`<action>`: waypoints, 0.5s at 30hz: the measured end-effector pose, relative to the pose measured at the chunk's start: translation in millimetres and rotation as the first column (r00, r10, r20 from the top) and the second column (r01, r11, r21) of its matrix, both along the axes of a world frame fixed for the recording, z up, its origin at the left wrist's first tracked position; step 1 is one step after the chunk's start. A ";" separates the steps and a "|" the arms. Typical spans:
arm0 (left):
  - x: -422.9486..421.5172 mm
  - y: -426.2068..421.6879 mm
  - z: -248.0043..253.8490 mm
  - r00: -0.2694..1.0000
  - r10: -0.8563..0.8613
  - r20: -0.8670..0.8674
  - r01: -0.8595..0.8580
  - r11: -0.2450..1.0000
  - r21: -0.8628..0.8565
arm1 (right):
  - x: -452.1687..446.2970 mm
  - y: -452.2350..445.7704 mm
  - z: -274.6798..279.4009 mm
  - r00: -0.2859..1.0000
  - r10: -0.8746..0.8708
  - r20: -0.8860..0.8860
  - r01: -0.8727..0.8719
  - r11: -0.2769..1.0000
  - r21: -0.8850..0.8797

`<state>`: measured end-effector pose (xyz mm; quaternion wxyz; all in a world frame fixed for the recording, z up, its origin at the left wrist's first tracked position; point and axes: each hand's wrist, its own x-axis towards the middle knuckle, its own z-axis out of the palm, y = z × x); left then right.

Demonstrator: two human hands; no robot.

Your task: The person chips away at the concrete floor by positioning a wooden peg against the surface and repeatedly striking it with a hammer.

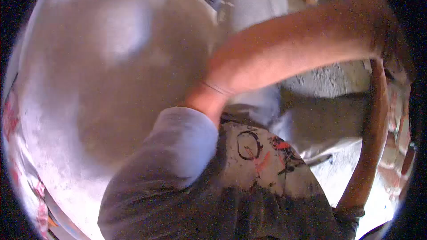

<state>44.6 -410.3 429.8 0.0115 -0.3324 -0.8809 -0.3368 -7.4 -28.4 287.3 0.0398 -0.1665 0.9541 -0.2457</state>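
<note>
Held the left arm [289, 46] nearest the lens; had both hands [393, 49] in dark blur, could not tell if spread or pinching; saw grey rubble [327, 80] left of them, nearer that arm.

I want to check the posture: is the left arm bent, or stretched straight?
Bent: the left arm leaves its sleeve, shows a skin crease at the elbow, and turns toward the picture's right edge.

Pale ground [58, 169] spreads across the left, blurred, with 1 broad brown-grey patch; grey crumbly material [329, 79] lies at right.
</note>
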 end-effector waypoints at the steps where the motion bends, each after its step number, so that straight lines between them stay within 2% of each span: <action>1: 4.1 -15.3 9.6 1.000 -0.009 0.013 0.009 1.000 -0.014 | 7.5 -5.0 7.0 1.000 -0.023 0.011 0.023 1.000 0.008; 8: 28.6 -63.8 41.7 0.995 -0.030 0.094 0.046 0.985 -0.166 | 58.8 11.2 20.7 0.986 -0.161 0.051 0.161 0.987 0.009; 15: -28.3 0.5 30.4 0.975 -0.202 0.092 0.217 0.954 -0.209 | 16.2 -41.5 24.7 0.988 -0.150 -0.033 0.147 0.986 -0.075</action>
